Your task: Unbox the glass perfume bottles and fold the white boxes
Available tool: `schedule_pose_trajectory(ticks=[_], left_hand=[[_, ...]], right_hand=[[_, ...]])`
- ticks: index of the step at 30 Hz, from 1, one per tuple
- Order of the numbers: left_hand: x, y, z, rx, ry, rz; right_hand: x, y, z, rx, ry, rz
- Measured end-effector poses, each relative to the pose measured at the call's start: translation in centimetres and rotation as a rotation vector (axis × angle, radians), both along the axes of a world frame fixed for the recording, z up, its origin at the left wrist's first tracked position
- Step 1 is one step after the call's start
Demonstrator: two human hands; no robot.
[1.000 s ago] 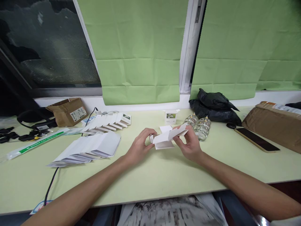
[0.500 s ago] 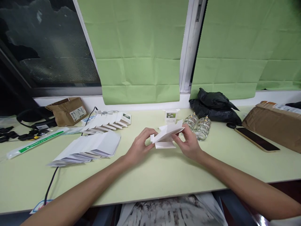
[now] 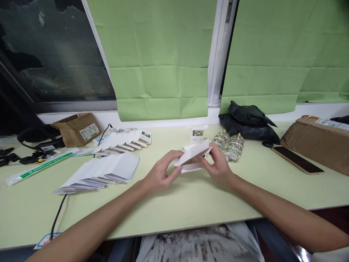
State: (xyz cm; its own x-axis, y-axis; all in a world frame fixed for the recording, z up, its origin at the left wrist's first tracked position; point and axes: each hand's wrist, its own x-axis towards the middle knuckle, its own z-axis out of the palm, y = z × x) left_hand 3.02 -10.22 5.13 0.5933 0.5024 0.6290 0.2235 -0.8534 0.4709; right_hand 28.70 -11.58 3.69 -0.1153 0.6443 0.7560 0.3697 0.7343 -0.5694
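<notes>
Between my hands, just above the table, is a partly folded white carton with flaps standing out. My left hand pinches its left end between thumb and fingers. At the other end my right hand grips it, the thumb on the near side and the fingers mostly hidden behind. Beyond the carton stands a small white box with a picture on its front and its top flaps open. Glass jars with gold-topped lids stand in rows close to my right hand.
Flattened white cartons lie fanned out on the left, with a row of folded boxes behind. A cardboard box sits at the back left. Rightward are black plastic bags, a phone and a brown parcel.
My left fingers have shifted on the carton's left end, where a small flap stuck out before. The carton's panels sit closer together now. My right hand keeps its grip.
</notes>
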Motion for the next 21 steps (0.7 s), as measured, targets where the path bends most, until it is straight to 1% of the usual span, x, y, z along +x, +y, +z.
schedule_pose_trajectory(ticks=[6,10,14,21], left_hand=[[-0.12,0.25,-0.23,0.036,0.061,-0.010],[-0.47,0.69,-0.39,0.051,0.068,0.020],[-0.68,0.87,-0.41,0.027,0.068,0.042],[-0.38,0.59,-0.12,-0.044,0.009,0.044]], right_hand=[[0.26,-0.42,0.37,0.068,-0.108,-0.011],[0.38,-0.57,0.78,0.133,-0.191,-0.030],[0.49,-0.48,0.79,0.184,-0.238,-0.022],[0.70,-0.25,0.26,0.133,-0.211,0.028]])
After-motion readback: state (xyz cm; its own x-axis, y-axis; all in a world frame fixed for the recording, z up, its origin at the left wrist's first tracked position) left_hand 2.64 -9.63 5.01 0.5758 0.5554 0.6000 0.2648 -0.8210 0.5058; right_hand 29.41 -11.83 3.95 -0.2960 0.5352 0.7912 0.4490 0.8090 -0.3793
